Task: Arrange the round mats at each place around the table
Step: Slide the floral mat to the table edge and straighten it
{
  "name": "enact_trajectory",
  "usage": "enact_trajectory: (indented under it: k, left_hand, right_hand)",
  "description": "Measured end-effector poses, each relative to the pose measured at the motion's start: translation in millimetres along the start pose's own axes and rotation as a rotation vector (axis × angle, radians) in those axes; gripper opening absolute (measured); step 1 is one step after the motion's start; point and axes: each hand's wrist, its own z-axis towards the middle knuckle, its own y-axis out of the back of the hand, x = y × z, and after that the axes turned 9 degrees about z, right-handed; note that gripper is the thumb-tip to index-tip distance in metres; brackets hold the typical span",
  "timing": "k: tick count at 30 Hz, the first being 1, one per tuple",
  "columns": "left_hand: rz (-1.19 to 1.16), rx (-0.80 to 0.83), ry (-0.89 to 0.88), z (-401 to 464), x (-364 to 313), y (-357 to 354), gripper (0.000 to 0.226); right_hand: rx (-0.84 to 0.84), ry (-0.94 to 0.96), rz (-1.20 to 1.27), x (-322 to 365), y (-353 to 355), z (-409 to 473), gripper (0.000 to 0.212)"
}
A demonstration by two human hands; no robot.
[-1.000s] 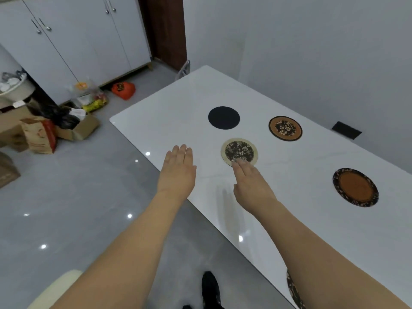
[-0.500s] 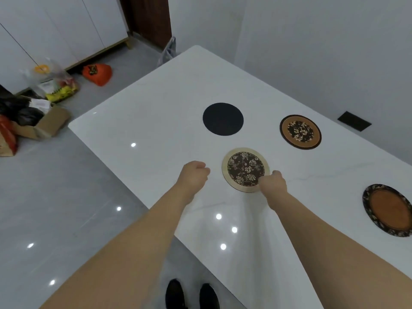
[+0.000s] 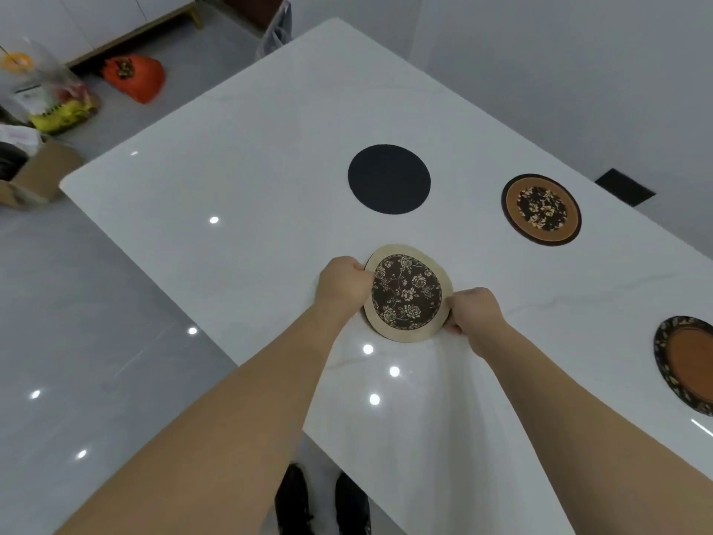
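Both forearms extend from the bottom edge over the near side of the white table (image 3: 239,156). The left hand (image 3: 343,281) is curled into a closed grip on the left rim of the floral mat (image 3: 407,293); the right hand (image 3: 476,312) is curled into a closed grip on its lower right rim, with the fingertips (image 3: 453,329) tucked at the mat's edge. Whether the fingers pass under the mat cannot be told. The floral mat has a cream border and a dark rose-patterned centre, and sits near the table's near edge, between the two hands. Whether it lies flat or is lifted slightly cannot be told. Two black shoes (image 3: 322,500) show on the grey floor below the table edge. Beyond the floral mat, a plain black mat (image 3: 389,179) lies flat, apart from it. To the right of the black mat lies a brown mat (image 3: 541,209) with a dark floral centre. At the right frame edge, an orange mat (image 3: 686,362) with a dark patterned border is partly cut off. A black square (image 3: 624,186) sits by the wall beyond the brown mat. On the floor at far left stand a cardboard box (image 3: 42,171), bags, and an orange bag (image 3: 135,77).
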Motion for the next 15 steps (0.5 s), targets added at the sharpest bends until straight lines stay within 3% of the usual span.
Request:
enact_trajectory:
  k: [6,10,15]
  left_hand:
    - [0.142,0.029,0.032,-17,58,61,0.022]
    - [0.26,0.009,-0.01,-25,80,91,0.039]
    - [0.375,-0.022,-0.008,-28,110,115,0.036]
  right_hand:
    - [0.14,0.182,-0.11,0,-44,-43,0.012]
    - [0.162,0.19,-0.106,-4,-72,-65,0.013]
    - [0.215,0.178,-0.146,-17,-101,-83,0.014]
